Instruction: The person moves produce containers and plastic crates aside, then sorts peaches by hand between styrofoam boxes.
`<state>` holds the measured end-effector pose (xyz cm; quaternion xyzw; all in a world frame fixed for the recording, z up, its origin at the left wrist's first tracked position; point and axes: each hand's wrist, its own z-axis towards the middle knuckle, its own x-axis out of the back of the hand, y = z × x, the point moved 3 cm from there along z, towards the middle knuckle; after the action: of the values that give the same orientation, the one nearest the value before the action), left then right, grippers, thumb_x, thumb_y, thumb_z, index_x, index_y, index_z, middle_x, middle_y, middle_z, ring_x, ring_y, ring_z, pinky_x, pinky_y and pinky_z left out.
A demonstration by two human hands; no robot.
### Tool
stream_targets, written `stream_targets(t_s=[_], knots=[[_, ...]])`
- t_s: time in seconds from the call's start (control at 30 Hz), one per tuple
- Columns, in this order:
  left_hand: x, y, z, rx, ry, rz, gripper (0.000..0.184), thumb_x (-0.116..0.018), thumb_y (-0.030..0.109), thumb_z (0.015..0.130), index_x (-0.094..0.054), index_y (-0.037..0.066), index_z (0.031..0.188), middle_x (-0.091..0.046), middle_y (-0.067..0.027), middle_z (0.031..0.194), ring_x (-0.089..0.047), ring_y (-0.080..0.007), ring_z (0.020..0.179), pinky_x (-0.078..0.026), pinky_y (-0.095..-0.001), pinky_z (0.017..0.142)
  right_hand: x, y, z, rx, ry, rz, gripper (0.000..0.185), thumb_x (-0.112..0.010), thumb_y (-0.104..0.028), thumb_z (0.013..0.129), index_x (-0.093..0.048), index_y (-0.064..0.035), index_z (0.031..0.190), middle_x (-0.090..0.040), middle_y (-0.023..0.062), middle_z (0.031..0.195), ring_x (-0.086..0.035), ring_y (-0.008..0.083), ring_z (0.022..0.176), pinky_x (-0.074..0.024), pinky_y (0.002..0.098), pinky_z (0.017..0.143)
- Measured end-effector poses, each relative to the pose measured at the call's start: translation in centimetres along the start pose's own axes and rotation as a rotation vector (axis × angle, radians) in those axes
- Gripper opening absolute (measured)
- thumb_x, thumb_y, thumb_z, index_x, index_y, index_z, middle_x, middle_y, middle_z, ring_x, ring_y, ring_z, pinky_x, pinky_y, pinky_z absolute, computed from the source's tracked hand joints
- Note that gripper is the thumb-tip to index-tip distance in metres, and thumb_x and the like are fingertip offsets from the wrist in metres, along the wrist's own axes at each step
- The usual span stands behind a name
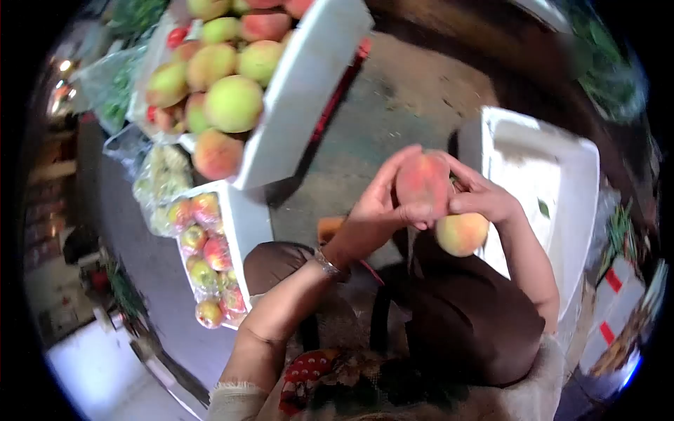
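A red peach (423, 184) is held above my lap, with my left hand (385, 200) wrapped round its left side and underside. My right hand (489, 198) touches its right side, fingers bent. Below the right hand's fingers hangs a yellow-orange peach (462, 234), close against that hand; how it is gripped is partly hidden. Many peaches (234, 104) fill a white foam box (302, 98) at the upper left.
To the right stands a white foam box (583, 203) with a green leaf (543, 208) inside. A lower white box (249, 221) at the left holds wrapped fruit (217, 253). Bagged greens (116, 91) lie at the upper left.
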<state>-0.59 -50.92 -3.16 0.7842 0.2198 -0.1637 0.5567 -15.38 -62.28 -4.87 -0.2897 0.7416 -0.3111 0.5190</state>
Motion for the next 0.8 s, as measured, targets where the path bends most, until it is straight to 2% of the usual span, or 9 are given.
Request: stream_targets(t_s=[0.03,0.1,0.2,0.3,0.43,0.5,0.63,0.7,0.8], knots=[[1.0,0.2,-0.6,-0.044,0.034,0.021,0.083,-0.07,0.013,0.086,-0.019,0.008,0.152,-0.047,-0.0115,0.134,-0.059,-0.0159,0.101,-0.053,-0.0307,0.082,-0.4,-0.1,0.6,0.002,-0.087,0.092,0.085,-0.068,-0.033,0.087,-0.019,-0.0097,0.153,-0.065,0.0236,0.1,-0.069,0.0355,0.087,-0.0565,0.0416,0.079],[2.2,0.7,-2.2,-0.072,0.105,-0.069,0.078,-0.068,0.011,0.085,-0.023,0.007,0.149,-0.048,-0.0105,0.134,-0.06,-0.0188,0.104,-0.053,-0.0343,0.084,-0.2,-0.1,0.9,0.039,-0.121,0.291,0.08,-0.056,-0.05,0.092,-0.021,-0.0094,0.152,-0.065,0.0263,0.087,-0.068,0.0375,0.083,-0.0567,0.0431,0.075],[4.0,2.4,-4.9,-0.039,0.1,-0.246,0.071,-0.06,0.021,0.088,-0.025,0.009,0.149,-0.049,-0.0116,0.136,-0.062,-0.0261,0.107,-0.053,-0.0394,0.085,1.6,0.9,2.8,0.019,0.116,0.579,0.071,-0.044,-0.059,0.095,-0.035,-0.0092,0.145,-0.064,0.0281,0.095,-0.066,0.0408,0.09,-0.0571,0.048,0.067],[4.9,3.7,-8.2,0.026,0.074,-0.364,0.063,-0.052,0.029,0.093,-0.027,0.012,0.147,-0.052,-0.0134,0.133,-0.063,-0.0309,0.105,-0.054,-0.0389,0.082,0.5,-1.6,4.1,-0.039,0.089,0.583,0.063,-0.055,-0.042,0.093,-0.037,-0.006,0.142,-0.058,0.0231,0.122,-0.061,0.0389,0.11,-0.0595,0.0515,0.08],[6.3,4.3,-9.9,0.113,0.036,-0.38,0.053,-0.05,0.028,0.097,-0.031,0.013,0.145,-0.054,-0.0116,0.128,-0.063,-0.0288,0.101,-0.055,-0.0356,0.075,-3.8,-9.3,8.4,0.13,0.079,0.036,0.063,-0.064,-0.025,0.087,-0.037,-0.0095,0.142,-0.055,0.0157,0.128,-0.061,0.0269,0.111,-0.0579,0.0464,0.081],[6.1,5.7,-10.3,0.172,0.248,-0.16,0.049,-0.052,0.026,0.097,-0.035,0.013,0.141,-0.054,-0.0094,0.126,-0.062,-0.0258,0.101,-0.054,-0.031,0.072,-7.1,-13.3,10.9,0.267,0.124,-0.168,0.065,-0.068,-0.021,0.084,-0.039,-0.0125,0.141,-0.056,0.0113,0.125,-0.061,0.0226,0.105,-0.0543,0.0416,0.084],[7.9,7.4,-10.2,0.178,0.166,-0.033,0.049,-0.058,0.025,0.095,-0.038,0.014,0.138,-0.052,-0.006,0.126,-0.061,-0.0181,0.102,-0.055,-0.0266,0.068,-11.3,-17.5,17.1,0.904,0.244,-0.832,0.069,-0.07,-0.018,0.083,-0.036,-0.0092,0.142,-0.044,0.0149,0.135,-0.048,0.0277,0.122,-0.0424,0.0395,0.102],[8.2,7.5,-10.0,0.186,0.125,-0.02,0.051,-0.06,0.025,0.095,-0.038,0.014,0.139,-0.053,-0.0051,0.126,-0.062,-0.0164,0.102,-0.055,-0.0266,0.066,-11.9,-17.2,20.2,1.231,0.351,-1.231,0.068,-0.069,-0.022,0.087,-0.036,-0.0127,0.145,-0.026,0.0219,0.15,-0.035,0.0364,0.137,-0.0371,0.0427,0.109],[7.6,7.0,-8.8,0.219,0.113,-0.034,0.054,-0.063,0.026,0.094,-0.037,0.015,0.14,-0.053,-0.005,0.128,-0.062,-0.0165,0.102,-0.057,-0.028,0.064,-10.1,-13.3,24.8,0.995,0.352,-1.492,0.071,-0.067,-0.027,0.089,-0.033,-0.0184,0.15,-0.015,0.0239,0.158,-0.021,0.0414,0.145,-0.0264,0.0466,0.116]])
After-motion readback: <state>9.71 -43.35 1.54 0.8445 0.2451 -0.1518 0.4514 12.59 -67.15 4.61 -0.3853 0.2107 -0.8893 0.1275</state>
